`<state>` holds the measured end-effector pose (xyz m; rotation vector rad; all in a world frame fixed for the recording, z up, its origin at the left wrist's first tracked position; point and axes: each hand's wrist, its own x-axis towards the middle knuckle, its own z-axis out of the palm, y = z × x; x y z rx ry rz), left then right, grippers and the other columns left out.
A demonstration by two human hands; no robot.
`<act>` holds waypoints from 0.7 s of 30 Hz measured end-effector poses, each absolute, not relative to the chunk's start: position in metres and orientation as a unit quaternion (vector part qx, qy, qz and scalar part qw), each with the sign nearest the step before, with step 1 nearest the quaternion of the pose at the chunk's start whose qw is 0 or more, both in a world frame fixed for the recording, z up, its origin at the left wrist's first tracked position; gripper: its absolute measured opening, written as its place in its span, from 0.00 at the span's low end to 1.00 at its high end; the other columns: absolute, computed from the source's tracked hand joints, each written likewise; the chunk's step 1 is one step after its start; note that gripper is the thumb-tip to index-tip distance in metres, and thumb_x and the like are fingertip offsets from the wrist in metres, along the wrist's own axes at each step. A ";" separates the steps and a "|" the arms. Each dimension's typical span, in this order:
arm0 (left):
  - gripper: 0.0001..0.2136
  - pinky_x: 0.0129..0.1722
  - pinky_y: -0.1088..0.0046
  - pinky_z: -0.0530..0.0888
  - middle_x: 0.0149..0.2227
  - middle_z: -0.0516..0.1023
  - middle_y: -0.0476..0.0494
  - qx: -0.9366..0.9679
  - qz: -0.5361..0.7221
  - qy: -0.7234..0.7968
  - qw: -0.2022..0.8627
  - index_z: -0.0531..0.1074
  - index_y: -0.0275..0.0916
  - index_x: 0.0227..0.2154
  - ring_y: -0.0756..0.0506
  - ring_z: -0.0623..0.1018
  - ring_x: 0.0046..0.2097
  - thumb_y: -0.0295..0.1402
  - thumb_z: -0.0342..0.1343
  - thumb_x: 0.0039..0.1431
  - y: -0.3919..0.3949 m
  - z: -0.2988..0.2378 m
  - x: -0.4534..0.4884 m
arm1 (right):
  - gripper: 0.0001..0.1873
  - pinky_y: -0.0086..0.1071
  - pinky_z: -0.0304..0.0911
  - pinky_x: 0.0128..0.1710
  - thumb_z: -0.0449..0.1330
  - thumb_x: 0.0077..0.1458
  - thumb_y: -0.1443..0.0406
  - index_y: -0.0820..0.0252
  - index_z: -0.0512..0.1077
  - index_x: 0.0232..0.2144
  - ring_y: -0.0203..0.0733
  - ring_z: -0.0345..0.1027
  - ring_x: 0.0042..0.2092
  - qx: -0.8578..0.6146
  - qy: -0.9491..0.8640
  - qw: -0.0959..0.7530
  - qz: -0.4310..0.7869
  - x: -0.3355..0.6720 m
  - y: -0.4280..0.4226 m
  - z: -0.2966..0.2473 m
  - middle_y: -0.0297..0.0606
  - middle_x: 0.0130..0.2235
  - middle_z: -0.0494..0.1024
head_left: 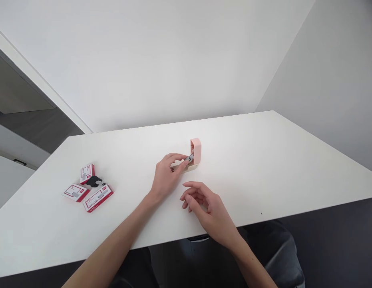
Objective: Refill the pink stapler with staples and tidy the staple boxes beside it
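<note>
A small pink stapler [197,151] lies opened wide on the white table, its pink top cover standing upright and its pale base flat. My left hand [168,172] reaches over the base, thumb and forefinger pinching the metal staple magazine [189,159] inside the stapler. The hand hides part of the base. Nearer the table's front edge, my right hand [205,204] hovers or rests with its fingers loosely bent and apart. Nothing shows in it, and it does not touch the stapler.
On the left of the table [248,168] lie three red-and-white staple boxes, one at the back [87,173], one at the left [75,192] and one in front [98,197]. Between them sits a black object with a silvery part [94,181]. A wall [174,60] stands behind the table.
</note>
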<state>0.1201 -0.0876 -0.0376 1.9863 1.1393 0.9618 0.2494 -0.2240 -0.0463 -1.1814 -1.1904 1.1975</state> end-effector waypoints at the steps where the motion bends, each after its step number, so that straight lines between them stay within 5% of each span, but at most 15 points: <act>1: 0.09 0.40 0.67 0.78 0.49 0.83 0.46 0.758 0.367 0.434 0.319 0.82 0.47 0.42 0.42 0.80 0.49 0.41 0.58 0.68 -0.087 -0.039 0.119 | 0.14 0.40 0.72 0.45 0.56 0.71 0.57 0.53 0.71 0.54 0.44 0.78 0.42 -0.492 -0.496 0.512 0.500 0.250 -0.224 -0.046 0.39 0.43 0.81; 21: 0.06 0.36 0.66 0.77 0.48 0.81 0.44 0.802 0.358 0.423 0.225 0.80 0.45 0.44 0.42 0.79 0.49 0.35 0.61 0.66 -0.087 -0.047 0.116 | 0.13 0.40 0.73 0.46 0.56 0.71 0.58 0.51 0.72 0.54 0.43 0.78 0.42 -0.497 -0.497 0.503 0.502 0.248 -0.224 -0.047 0.39 0.44 0.80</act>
